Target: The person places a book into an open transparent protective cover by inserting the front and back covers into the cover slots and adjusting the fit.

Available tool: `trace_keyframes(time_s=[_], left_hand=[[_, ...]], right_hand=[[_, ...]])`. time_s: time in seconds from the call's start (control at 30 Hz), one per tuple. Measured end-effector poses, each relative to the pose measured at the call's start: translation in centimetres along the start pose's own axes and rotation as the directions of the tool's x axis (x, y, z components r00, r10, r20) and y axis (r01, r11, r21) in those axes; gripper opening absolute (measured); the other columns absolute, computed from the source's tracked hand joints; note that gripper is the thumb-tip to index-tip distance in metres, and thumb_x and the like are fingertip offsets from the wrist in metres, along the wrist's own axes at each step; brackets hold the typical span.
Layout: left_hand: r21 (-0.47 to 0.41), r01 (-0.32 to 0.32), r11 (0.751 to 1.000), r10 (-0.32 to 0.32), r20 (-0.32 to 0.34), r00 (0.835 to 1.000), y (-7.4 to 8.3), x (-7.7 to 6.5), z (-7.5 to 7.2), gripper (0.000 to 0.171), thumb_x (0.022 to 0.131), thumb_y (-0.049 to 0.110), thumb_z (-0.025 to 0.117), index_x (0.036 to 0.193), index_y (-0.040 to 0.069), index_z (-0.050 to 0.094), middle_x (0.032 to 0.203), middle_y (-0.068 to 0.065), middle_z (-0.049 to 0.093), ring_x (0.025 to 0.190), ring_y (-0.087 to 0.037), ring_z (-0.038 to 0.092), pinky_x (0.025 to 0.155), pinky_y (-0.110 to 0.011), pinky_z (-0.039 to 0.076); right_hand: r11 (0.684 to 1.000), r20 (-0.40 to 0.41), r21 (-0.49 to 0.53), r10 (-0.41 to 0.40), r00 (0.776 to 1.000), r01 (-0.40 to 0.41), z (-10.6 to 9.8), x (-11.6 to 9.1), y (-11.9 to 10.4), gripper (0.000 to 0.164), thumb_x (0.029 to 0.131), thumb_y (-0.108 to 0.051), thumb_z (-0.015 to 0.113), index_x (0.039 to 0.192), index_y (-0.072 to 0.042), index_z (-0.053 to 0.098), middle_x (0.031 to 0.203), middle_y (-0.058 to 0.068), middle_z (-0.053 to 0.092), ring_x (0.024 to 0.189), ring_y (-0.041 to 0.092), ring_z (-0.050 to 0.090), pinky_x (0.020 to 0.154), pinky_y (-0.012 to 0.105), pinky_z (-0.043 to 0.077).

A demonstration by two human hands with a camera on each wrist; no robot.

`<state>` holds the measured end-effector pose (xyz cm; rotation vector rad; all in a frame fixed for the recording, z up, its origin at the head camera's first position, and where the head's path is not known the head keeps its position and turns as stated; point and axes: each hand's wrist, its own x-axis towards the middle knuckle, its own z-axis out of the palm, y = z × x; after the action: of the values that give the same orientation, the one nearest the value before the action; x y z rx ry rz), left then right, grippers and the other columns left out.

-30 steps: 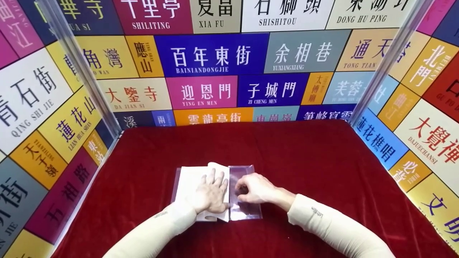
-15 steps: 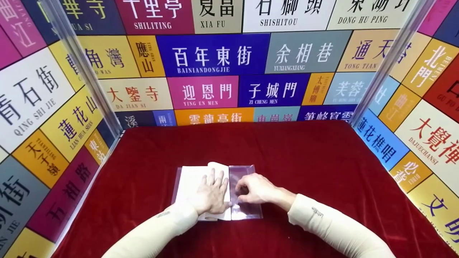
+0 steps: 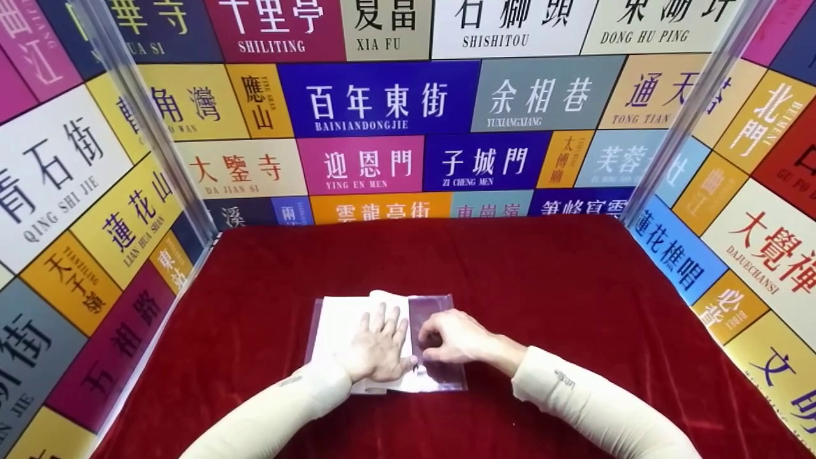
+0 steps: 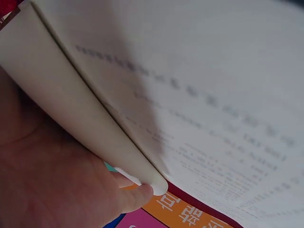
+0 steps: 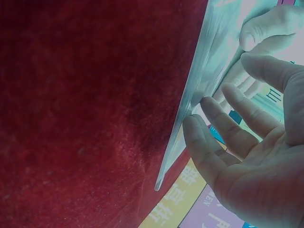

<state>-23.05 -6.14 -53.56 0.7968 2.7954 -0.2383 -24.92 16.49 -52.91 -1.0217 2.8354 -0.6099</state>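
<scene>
White pages [image 3: 336, 325] lie spread on a red-draped counter [image 3: 542, 274] just below the middle of the head view. A clear plastic cover [image 3: 443, 377] extends from their right edge, and a narrow strip of similar plastic [image 3: 312, 335] shows along their left edge. The left hand [image 3: 380, 347] rests on the pages with fingers extended and a little apart, its thumb reaching across to where the paper meets the plastic.

Right of it, the right hand [image 3: 456, 335] is over the plastic cover, fingers loosely bent and thumb apart from them, pinching nothing. In the right wrist view its fingertips come up to the plastic sheet at right of centre (whether they press on it, I cannot tell), and the left hand's thumb shows at the upper right.

The left wrist view has a page with blurred rows of print across its upper right, a rounded paper fold running diagonally at left, and the left hand filling the lower left.

Pale sleeves [image 3: 593, 398] enter from the bottom of the head view. Its upper half is filled by walls of coloured sign panels [image 3: 376, 95], with transparent posts [image 3: 685, 121] at the upper left and upper right.
</scene>
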Motion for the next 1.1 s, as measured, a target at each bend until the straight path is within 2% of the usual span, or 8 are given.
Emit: trace_keyframes(time_s=[0.13, 0.53, 1.0, 1.1], left_hand=[[-0.027, -0.011, 1.0, 0.011, 0.018, 1.0, -0.2, 0.1, -0.1, 0.092, 0.112, 0.072, 0.034, 0.178, 0.009, 0.027, 0.189, -0.017, 0.019, 0.177, -0.045, 0.012, 0.141, -0.066, 0.023], [-0.066, -0.006, 0.998, 0.01, 0.052, 0.999, 0.1, 0.3, -0.2, 0.103, 0.107, 0.08, 0.04, 0.179, 0.008, 0.024, 0.19, -0.016, 0.014, 0.178, -0.045, 0.008, 0.142, -0.069, 0.018], [-0.046, -0.03, 0.998, 0.032, 0.035, 0.999, 0.8, 0.6, -0.3, 0.11, 0.103, 0.086, 0.042, 0.179, 0.009, 0.024, 0.19, -0.018, 0.014, 0.178, -0.043, 0.01, 0.141, -0.071, 0.019], [-0.072, -0.043, 0.996, 0.044, 0.019, 0.999, 0.6, 0.8, -0.3, 0.108, 0.104, 0.085, 0.041, 0.179, 0.008, 0.025, 0.19, -0.019, 0.015, 0.178, -0.044, 0.01, 0.14, -0.073, 0.018]], right_hand=[[1.0, 0.006, 0.002, 0.01, 1.0, -0.01, 0.0, 0.2, 0.0, 0.024, 0.086, -0.029, 0.087, 0.106, -0.017, 0.086, 0.097, 0.001, 0.082, 0.085, 0.014, 0.068, 0.078, 0.035, 0.057], [0.999, 0.015, -0.006, -0.031, 0.999, 0.032, -0.1, 0.4, 0.3, 0.026, 0.085, -0.028, 0.088, 0.107, -0.014, 0.087, 0.092, 0.003, 0.083, 0.078, 0.011, 0.066, 0.073, 0.031, 0.055], [0.999, 0.019, -0.019, -0.048, 0.999, 0.048, -0.1, 0.4, 0.1, 0.023, 0.084, -0.025, 0.091, 0.103, -0.014, 0.086, 0.09, 0.002, 0.081, 0.076, 0.008, 0.063, 0.072, 0.029, 0.054], [0.999, 0.019, -0.015, -0.051, 0.999, 0.051, -0.1, 0.4, 0.1, 0.023, 0.086, -0.025, 0.09, 0.105, -0.013, 0.086, 0.093, 0.002, 0.082, 0.08, 0.011, 0.065, 0.074, 0.03, 0.054]])
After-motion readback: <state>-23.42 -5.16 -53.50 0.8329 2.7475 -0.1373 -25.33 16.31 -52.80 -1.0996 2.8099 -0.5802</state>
